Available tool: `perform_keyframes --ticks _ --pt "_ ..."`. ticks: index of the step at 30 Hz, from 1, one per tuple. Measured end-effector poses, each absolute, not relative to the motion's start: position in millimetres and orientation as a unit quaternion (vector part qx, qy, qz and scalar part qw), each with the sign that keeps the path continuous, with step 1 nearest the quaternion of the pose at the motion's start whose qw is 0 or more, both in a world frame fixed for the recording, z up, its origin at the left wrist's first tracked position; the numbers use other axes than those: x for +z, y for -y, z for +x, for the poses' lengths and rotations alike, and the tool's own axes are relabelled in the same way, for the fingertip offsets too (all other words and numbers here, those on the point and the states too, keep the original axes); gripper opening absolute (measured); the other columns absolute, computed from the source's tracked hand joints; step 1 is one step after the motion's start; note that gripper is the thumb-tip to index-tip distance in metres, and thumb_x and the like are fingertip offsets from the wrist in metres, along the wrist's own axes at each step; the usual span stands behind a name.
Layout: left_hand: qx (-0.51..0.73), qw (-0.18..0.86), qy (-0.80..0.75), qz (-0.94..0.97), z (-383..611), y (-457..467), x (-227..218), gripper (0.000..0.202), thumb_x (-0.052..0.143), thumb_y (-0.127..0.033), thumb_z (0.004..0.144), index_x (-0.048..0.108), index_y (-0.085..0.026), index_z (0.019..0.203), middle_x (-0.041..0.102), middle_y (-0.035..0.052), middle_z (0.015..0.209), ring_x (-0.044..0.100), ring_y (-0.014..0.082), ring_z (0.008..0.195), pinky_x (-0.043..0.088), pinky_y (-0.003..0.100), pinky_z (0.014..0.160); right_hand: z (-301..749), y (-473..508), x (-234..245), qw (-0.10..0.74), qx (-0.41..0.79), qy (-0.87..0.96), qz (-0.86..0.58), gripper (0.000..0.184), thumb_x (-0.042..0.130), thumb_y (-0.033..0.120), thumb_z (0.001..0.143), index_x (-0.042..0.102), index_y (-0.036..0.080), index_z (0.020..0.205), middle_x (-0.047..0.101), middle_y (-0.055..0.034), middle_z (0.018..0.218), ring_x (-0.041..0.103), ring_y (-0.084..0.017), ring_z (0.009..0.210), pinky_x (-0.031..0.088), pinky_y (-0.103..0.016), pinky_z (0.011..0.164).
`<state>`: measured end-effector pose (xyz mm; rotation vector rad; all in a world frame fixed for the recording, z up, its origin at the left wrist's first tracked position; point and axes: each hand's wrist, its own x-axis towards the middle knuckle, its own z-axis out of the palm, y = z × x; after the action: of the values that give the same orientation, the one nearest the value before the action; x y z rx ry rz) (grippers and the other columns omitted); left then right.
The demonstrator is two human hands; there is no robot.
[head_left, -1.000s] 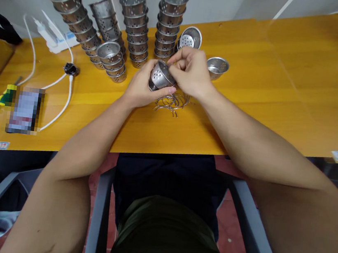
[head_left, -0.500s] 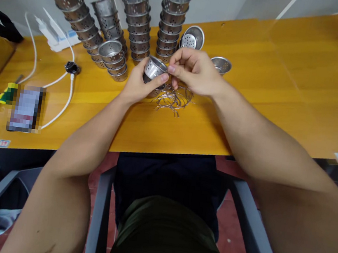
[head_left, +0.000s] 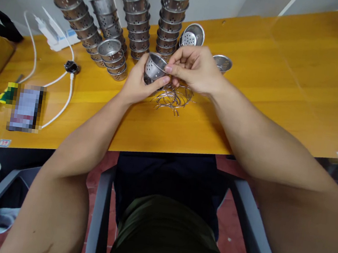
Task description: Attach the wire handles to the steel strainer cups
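Note:
My left hand [head_left: 137,83] is wrapped round a small perforated metal cup [head_left: 154,66], held tilted just above the orange table [head_left: 254,92]. My right hand [head_left: 195,68] is closed in a pinch at the cup's rim; what its fingertips hold is too small to make out. Under both hands lies a loose heap of bent wire handles [head_left: 172,98]. Behind the hands rise several stacks of the same cups [head_left: 171,17], with one short stack [head_left: 111,54] nearer on the left.
One cup lies on its side [head_left: 192,35] and another stands alone [head_left: 222,62] beside my right hand. A white power strip and cable [head_left: 59,83] run along the left. A blurred flat object [head_left: 25,107] rests near the left front edge. Chair arms flank my lap.
The cup has turned from bottom-up to mouth-up in my left hand and lifted slightly. My right hand has shifted from over the cup to pinching at its rim.

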<state>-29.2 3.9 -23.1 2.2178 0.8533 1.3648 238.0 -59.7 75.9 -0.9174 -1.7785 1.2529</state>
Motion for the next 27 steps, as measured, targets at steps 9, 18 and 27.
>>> perform_keyframes --ticks 9,18,27 --pt "0.477 0.199 -0.290 0.805 -30 -3 -24 0.102 0.087 -0.118 0.098 0.077 -0.030 0.149 0.082 0.0096 0.126 0.088 0.0414 0.121 0.071 0.066 0.129 244 58 73 0.388 0.507 0.692 -0.336 0.088 0.115 0.105 0.079 0.073 0.032 0.103 0.070 0.0008 0.078 0.071 -0.028 0.087 0.064 -0.046 0.083" --pt "0.496 0.124 -0.302 0.804 -38 -18 -28 0.115 0.089 -0.115 0.098 0.058 -0.039 0.179 0.073 0.0167 0.173 0.074 0.0491 0.165 0.060 0.064 0.148 233 37 47 0.458 0.499 0.623 -0.391 0.072 0.119 0.082 0.093 0.071 0.040 0.126 0.073 0.0051 0.085 0.078 -0.027 0.075 0.061 -0.041 0.061" --pt "0.484 0.111 -0.330 0.802 -28 -9 -17 0.133 0.106 -0.105 0.090 0.047 -0.045 0.193 0.062 0.0167 0.183 0.062 0.0549 0.177 0.050 0.070 0.158 256 30 61 0.479 0.324 0.659 -0.480 0.015 0.079 0.023 0.121 0.072 0.031 0.110 0.088 0.0021 0.116 0.077 -0.022 0.089 0.071 -0.042 0.088"
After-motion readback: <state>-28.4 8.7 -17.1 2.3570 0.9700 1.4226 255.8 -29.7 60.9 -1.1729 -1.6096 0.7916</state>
